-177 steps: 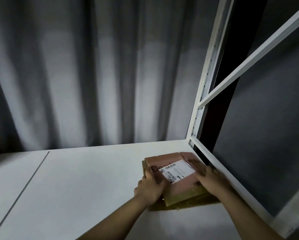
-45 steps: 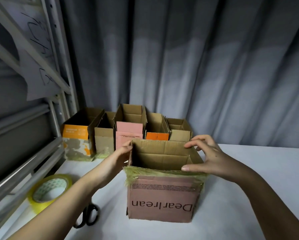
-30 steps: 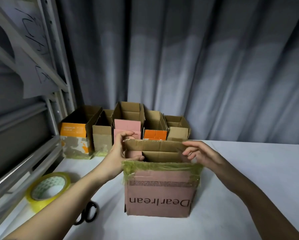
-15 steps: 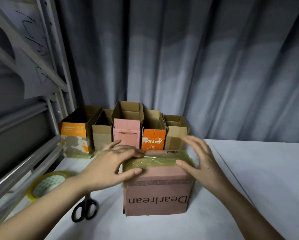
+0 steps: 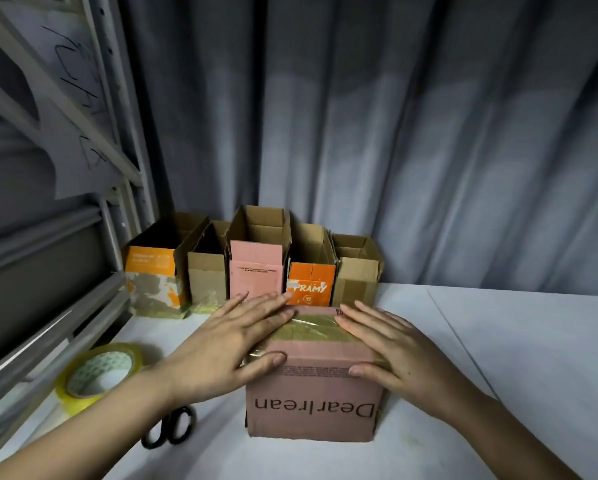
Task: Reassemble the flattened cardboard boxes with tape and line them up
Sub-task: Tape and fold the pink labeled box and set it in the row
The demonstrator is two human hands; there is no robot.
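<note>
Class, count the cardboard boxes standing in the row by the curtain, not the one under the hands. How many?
5, left to right: orange-and-white box, plain brown box, tall pink box, orange box, brown box. Others could hide behind them.

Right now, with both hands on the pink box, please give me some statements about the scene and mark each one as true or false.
1. Both hands lie flat on top of the pink Dearlean box. True: the left hand and the right hand press its closed top.
2. The tape roll stands on top of that box. False: it lies on the table, left of the box.
3. Five open boxes stand in a row by the curtain. True: the orange PRAMY box is the fourth from the left.
4. The scissors are in the right hand. False: they lie on the table under the left forearm.
5. The pink box's print reads upright. False: it is upside down.
</note>
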